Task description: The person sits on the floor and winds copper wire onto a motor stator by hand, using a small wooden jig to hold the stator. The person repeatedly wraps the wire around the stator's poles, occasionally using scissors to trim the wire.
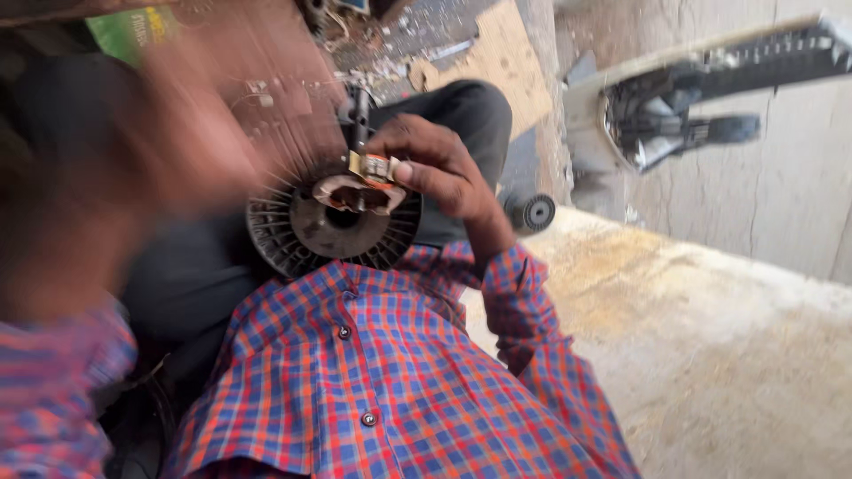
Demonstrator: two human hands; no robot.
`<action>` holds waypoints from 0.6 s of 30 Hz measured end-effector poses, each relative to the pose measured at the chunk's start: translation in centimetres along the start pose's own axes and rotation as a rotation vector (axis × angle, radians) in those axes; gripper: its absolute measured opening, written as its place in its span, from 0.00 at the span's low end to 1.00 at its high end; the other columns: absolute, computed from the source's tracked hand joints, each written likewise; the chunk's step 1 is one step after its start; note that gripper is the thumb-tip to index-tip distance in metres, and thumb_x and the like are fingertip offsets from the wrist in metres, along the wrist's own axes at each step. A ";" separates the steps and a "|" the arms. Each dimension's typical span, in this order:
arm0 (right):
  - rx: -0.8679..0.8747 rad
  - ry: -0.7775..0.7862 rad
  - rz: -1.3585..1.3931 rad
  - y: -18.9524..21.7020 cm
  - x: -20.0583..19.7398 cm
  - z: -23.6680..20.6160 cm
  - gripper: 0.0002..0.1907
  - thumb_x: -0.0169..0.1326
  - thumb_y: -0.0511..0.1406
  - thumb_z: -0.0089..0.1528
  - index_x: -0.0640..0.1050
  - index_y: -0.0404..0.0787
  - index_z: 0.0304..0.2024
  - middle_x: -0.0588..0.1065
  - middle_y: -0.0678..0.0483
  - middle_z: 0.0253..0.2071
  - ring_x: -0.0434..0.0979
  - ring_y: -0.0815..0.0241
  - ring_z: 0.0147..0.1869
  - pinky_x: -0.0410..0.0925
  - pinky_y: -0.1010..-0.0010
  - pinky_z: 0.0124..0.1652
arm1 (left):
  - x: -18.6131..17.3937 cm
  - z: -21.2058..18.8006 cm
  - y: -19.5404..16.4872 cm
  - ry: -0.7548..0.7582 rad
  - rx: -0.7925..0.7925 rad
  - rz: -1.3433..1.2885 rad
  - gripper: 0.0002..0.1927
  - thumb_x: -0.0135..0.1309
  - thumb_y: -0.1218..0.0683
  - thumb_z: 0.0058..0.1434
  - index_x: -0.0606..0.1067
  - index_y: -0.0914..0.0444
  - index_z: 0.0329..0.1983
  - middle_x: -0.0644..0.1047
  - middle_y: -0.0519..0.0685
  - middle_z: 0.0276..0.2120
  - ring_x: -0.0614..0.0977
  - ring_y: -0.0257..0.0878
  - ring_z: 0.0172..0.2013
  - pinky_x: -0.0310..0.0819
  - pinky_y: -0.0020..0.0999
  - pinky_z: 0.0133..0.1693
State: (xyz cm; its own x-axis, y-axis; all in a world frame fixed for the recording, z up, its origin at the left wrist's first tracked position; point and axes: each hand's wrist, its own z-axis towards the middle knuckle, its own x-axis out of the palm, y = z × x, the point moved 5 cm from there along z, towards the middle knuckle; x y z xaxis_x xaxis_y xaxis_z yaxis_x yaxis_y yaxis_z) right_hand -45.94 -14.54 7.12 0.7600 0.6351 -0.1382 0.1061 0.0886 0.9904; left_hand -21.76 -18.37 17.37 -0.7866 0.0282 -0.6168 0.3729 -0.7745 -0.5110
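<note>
Beside a dusty concrete floor (710,355), right hand (439,168) grips finned rotor (333,226).

The floor (710,355) is a pale, rough concrete slab, dusty and stained yellowish-brown, and it ends at a raised edge running along its far side. A small black ribbed wheel-like part (532,213) lies on it right by that far edge, and beyond the edge, on lower ground, a flat piece of brown cardboard (497,53) lies among scattered grey debris (417,31). Further along past the far edge lies a white and black machine housing (657,115), resting on its side against the pale ground.
</note>
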 end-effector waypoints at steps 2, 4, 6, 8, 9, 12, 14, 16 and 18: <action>0.022 0.015 -0.001 0.2 -0.6 0.3 0.19 0.53 0.43 0.70 0.78 0.34 0.53 0.76 0.50 0.48 0.76 0.58 0.52 0.69 0.70 0.51 | 3.2 -2.1 -2.6 0.030 0.036 -0.135 0.13 0.70 0.57 0.56 0.82 0.64 0.43 0.83 0.52 0.44 0.85 0.47 0.45 0.80 0.46 0.48; 0.017 0.037 0.017 0.6 -0.7 0.7 0.17 0.55 0.42 0.71 0.78 0.34 0.52 0.77 0.50 0.48 0.77 0.58 0.53 0.70 0.70 0.52 | 5.1 -3.8 -3.3 -0.013 -0.021 -0.230 0.14 0.71 0.58 0.58 0.81 0.63 0.45 0.83 0.51 0.45 0.85 0.47 0.47 0.81 0.42 0.48; -0.026 0.042 0.032 1.0 -0.6 1.1 0.17 0.56 0.42 0.71 0.79 0.34 0.52 0.77 0.51 0.49 0.77 0.60 0.52 0.70 0.69 0.54 | 6.2 -5.3 -2.6 -0.098 -0.086 -0.312 0.15 0.71 0.61 0.62 0.80 0.62 0.50 0.82 0.50 0.49 0.85 0.45 0.52 0.84 0.35 0.50; -0.004 0.025 0.025 0.9 -0.7 1.2 0.18 0.58 0.43 0.70 0.79 0.33 0.51 0.77 0.50 0.48 0.76 0.59 0.52 0.70 0.68 0.54 | 7.4 -6.7 -1.6 -0.097 -0.159 -0.426 0.20 0.71 0.61 0.60 0.77 0.64 0.54 0.80 0.54 0.52 0.84 0.47 0.53 0.84 0.36 0.53; 0.010 0.015 0.025 0.6 -0.8 1.2 0.19 0.59 0.43 0.69 0.78 0.32 0.50 0.77 0.50 0.47 0.76 0.59 0.52 0.70 0.67 0.54 | 7.9 -7.5 -1.2 -0.092 -0.199 -0.486 0.23 0.71 0.61 0.59 0.76 0.66 0.56 0.79 0.56 0.53 0.84 0.48 0.54 0.84 0.37 0.55; -0.037 0.075 -0.036 0.1 -0.9 1.0 0.18 0.58 0.43 0.70 0.79 0.33 0.49 0.77 0.52 0.46 0.77 0.60 0.52 0.70 0.68 0.54 | 8.9 -9.3 -1.2 -0.070 -0.245 -0.378 0.24 0.71 0.62 0.58 0.76 0.64 0.57 0.80 0.55 0.50 0.85 0.45 0.50 0.84 0.35 0.50; -0.022 0.110 -0.012 -0.6 -1.1 0.8 0.18 0.58 0.43 0.69 0.80 0.33 0.48 0.77 0.52 0.45 0.77 0.61 0.49 0.70 0.69 0.50 | 8.9 -9.9 -1.9 -0.112 -0.195 -0.305 0.24 0.71 0.62 0.60 0.75 0.63 0.57 0.80 0.55 0.50 0.85 0.46 0.51 0.84 0.37 0.52; -0.014 0.138 0.016 -1.3 -1.1 0.8 0.17 0.58 0.43 0.70 0.80 0.34 0.48 0.77 0.53 0.45 0.77 0.62 0.47 0.70 0.71 0.48 | 8.6 -10.0 -2.7 -0.102 -0.166 -0.239 0.23 0.70 0.61 0.62 0.75 0.64 0.58 0.79 0.55 0.50 0.85 0.48 0.51 0.85 0.38 0.53; -0.009 0.160 0.052 -1.6 -1.1 0.9 0.15 0.58 0.42 0.72 0.79 0.34 0.48 0.77 0.53 0.46 0.77 0.63 0.46 0.70 0.72 0.47 | 8.2 -9.5 -3.1 -0.038 -0.159 -0.183 0.23 0.69 0.59 0.64 0.74 0.67 0.59 0.79 0.57 0.52 0.85 0.49 0.52 0.84 0.38 0.52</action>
State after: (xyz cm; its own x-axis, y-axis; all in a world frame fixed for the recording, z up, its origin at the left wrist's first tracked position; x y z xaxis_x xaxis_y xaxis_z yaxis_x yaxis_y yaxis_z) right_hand -46.33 -16.08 5.66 0.6527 0.7527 -0.0859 0.0631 0.0589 0.9963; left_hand -24.71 -9.73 8.16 -0.8653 0.1327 -0.4833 0.2925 -0.6494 -0.7019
